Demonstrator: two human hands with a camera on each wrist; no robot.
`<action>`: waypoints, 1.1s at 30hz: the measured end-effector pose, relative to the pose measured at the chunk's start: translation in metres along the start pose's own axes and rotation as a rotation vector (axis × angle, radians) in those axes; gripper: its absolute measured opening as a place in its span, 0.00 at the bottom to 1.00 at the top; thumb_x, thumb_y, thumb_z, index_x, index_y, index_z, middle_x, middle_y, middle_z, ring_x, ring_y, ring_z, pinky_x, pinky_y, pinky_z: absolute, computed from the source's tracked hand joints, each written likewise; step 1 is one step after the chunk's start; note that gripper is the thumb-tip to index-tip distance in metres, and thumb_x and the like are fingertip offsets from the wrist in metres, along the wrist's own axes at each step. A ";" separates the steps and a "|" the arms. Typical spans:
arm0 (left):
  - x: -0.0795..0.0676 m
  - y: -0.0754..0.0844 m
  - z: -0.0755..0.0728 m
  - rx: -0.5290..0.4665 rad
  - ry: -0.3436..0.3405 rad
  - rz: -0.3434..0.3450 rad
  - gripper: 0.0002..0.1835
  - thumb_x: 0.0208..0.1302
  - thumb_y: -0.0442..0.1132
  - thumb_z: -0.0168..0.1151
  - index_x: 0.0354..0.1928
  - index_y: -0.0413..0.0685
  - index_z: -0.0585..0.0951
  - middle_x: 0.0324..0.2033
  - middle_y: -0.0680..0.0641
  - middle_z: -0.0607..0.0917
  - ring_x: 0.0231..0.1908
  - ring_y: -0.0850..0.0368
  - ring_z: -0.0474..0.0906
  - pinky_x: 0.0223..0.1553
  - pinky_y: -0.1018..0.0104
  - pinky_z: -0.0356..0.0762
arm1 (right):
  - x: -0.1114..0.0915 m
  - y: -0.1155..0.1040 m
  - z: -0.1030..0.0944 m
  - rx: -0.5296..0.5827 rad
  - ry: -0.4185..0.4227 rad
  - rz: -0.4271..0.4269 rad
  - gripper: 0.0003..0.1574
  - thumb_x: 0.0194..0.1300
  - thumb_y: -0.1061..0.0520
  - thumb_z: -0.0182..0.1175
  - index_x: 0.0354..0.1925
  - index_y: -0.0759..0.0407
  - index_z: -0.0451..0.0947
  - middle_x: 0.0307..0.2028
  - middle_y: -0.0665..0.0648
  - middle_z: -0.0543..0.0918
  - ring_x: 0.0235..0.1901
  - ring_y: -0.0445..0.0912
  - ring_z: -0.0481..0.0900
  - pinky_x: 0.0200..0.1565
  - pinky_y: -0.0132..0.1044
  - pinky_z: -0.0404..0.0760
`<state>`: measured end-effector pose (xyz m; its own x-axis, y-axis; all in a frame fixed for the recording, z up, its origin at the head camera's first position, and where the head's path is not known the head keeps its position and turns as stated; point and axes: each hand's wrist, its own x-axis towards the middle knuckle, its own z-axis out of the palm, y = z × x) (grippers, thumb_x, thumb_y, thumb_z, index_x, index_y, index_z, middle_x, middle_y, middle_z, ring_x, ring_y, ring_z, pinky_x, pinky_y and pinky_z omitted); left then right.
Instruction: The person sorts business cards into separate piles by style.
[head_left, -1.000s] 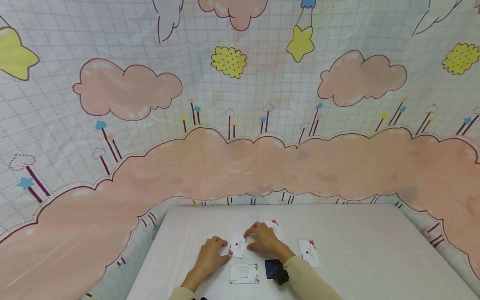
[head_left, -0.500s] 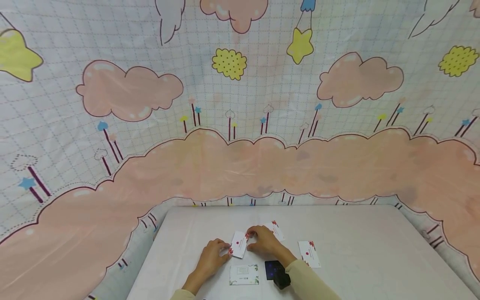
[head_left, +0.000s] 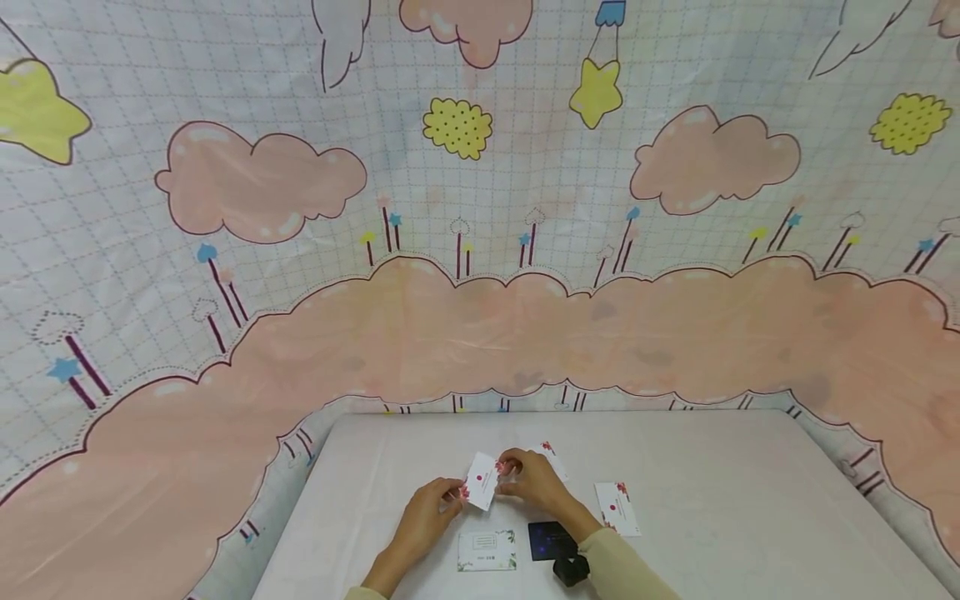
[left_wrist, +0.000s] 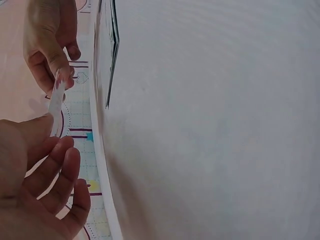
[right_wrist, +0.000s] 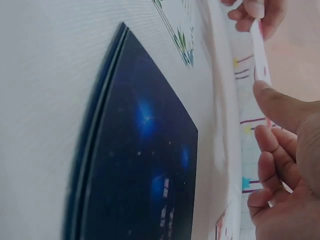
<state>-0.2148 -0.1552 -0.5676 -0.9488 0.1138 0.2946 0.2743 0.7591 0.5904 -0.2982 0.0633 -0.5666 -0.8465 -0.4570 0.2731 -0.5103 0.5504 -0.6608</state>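
Above the white worktop [head_left: 720,492], toward its near left part, a white card with red floral corners [head_left: 482,481] is held raised and tilted between two hands. The left hand [head_left: 423,515] pinches the card's left edge between thumb and index finger, its other fingers loosely bent, as the left wrist view shows. The right hand [head_left: 532,479] pinches the right edge, thumb on one side and fingers on the other; its remaining fingers curl beneath.

Just beyond the right hand lies a second floral card [head_left: 551,458], partly hidden by that hand, and farther right, past the right forearm, lies a third floral card [head_left: 617,507]. Nearer than the held card, a white card with green leaf corners [head_left: 487,551] lies flat; just to its right is a dark blue card stack [head_left: 550,540] (the right wrist view shows its layered edge). A small black object [head_left: 572,570], its kind unclear, shows beside the right sleeve [head_left: 626,567]. Behind stands a cloud-printed backdrop [head_left: 480,333].
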 end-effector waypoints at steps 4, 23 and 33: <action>0.002 0.002 -0.001 -0.029 0.003 -0.002 0.18 0.61 0.38 0.66 0.53 0.41 0.83 0.34 0.56 0.84 0.34 0.66 0.75 0.35 0.71 0.71 | -0.003 -0.001 -0.002 -0.019 0.026 0.019 0.27 0.47 0.53 0.77 0.45 0.58 0.80 0.31 0.48 0.81 0.33 0.42 0.73 0.37 0.31 0.71; 0.013 0.025 0.000 0.081 0.083 -0.108 0.37 0.43 0.50 0.79 0.55 0.38 0.80 0.39 0.49 0.81 0.32 0.62 0.75 0.26 0.72 0.67 | -0.011 -0.016 -0.002 -0.032 0.188 0.127 0.26 0.45 0.44 0.78 0.39 0.54 0.79 0.28 0.44 0.78 0.32 0.39 0.71 0.35 0.31 0.70; 0.017 0.021 -0.005 -0.075 0.024 -0.041 0.34 0.44 0.43 0.78 0.56 0.40 0.79 0.39 0.51 0.81 0.37 0.57 0.77 0.33 0.72 0.70 | -0.016 -0.019 -0.014 0.057 0.162 0.082 0.27 0.48 0.54 0.77 0.46 0.55 0.78 0.34 0.48 0.81 0.36 0.42 0.74 0.39 0.32 0.72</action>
<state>-0.2243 -0.1412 -0.5463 -0.9556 0.0675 0.2869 0.2474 0.7126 0.6565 -0.2767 0.0698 -0.5484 -0.9006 -0.2909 0.3230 -0.4332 0.5386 -0.7226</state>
